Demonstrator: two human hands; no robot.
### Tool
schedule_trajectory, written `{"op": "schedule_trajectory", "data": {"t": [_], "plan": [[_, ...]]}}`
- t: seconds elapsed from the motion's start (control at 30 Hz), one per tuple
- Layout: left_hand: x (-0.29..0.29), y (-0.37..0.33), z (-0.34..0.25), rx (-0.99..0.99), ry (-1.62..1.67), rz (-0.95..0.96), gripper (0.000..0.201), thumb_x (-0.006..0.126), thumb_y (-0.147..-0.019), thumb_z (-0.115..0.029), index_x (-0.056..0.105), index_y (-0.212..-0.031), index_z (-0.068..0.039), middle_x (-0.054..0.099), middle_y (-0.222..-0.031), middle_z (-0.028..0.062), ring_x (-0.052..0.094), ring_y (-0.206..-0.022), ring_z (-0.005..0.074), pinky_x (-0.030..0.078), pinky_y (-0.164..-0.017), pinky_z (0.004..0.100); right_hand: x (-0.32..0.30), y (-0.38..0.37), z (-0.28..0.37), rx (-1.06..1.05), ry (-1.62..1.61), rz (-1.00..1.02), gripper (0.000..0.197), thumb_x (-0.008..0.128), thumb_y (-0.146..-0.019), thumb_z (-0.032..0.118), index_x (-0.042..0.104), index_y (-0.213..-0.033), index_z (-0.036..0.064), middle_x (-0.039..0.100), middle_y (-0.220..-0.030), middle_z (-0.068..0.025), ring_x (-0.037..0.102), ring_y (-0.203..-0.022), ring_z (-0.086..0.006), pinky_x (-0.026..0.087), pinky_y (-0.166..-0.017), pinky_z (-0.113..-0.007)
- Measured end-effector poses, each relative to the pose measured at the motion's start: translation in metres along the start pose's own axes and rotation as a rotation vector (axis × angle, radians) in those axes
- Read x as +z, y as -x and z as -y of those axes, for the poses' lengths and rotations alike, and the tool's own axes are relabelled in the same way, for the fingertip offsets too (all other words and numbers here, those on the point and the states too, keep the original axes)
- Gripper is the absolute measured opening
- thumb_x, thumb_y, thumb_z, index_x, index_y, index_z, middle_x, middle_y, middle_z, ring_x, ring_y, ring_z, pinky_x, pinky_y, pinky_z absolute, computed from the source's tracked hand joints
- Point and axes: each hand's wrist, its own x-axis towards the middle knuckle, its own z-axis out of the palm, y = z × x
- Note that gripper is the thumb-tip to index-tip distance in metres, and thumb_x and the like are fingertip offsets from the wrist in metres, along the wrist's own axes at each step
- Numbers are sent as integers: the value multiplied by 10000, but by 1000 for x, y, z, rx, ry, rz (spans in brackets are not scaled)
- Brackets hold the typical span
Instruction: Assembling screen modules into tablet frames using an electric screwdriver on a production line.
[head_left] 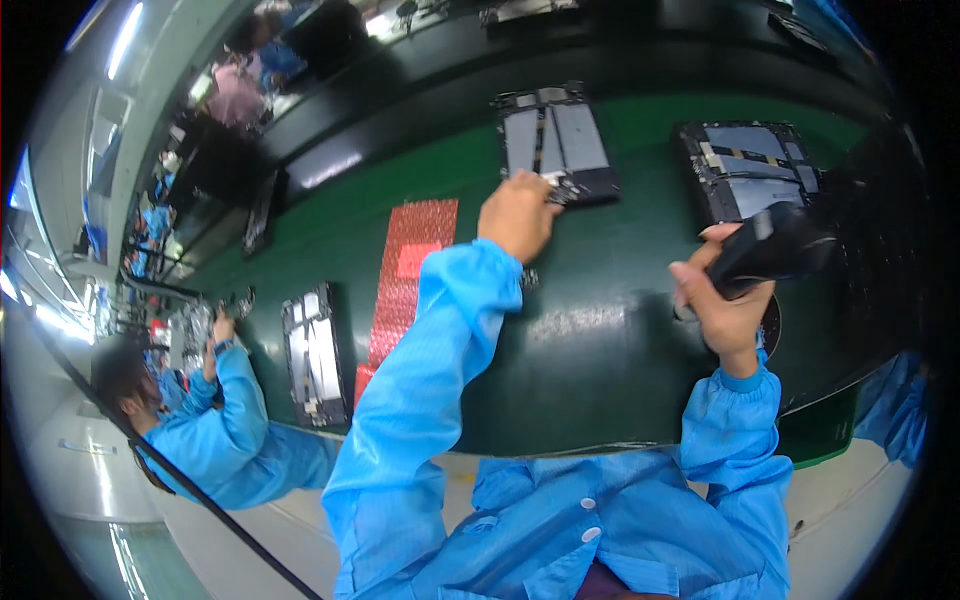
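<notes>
My left hand reaches forward to the near left corner of an opened tablet. Its fingers are bent and closed on that edge. Grey battery packs and a dark strip down the middle show inside the tablet's black frame. At the right, my right hand grips a thick, dark, rounded tool, held tilted; its exact kind cannot be made out. Just beyond it lies a second opened tablet, its near side partly covered by the dark tool.
Red bubble wrap lies left of my left forearm, with another opened tablet beside it. A person in blue works at the far left of the green table. A dark conveyor-like strip runs along the back.
</notes>
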Motion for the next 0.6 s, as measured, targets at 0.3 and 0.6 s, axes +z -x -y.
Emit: {"op": "schedule_trajectory", "data": {"t": [0.3,0.6], "plan": [[-4,-57,71,-127,-166,34,500,569,-839,-357,529,-1184,3,470,-1269,232,437,-1173,404,362,-992,404,4,1,-18,123,4,93,350,697,-729,-61,531,-1031,2,554,-655,10,512,-565,-48,385,-504,-189],[-81,107,56,-283,10,125,556,661,-778,-325,529,-1162,55,522,-1205,249,525,-1098,371,411,-941,394,-1,1,-17,78,122,34,348,682,-748,-34,525,-1050,36,541,-645,-1,508,-505,-66,364,-445,-181]]}}
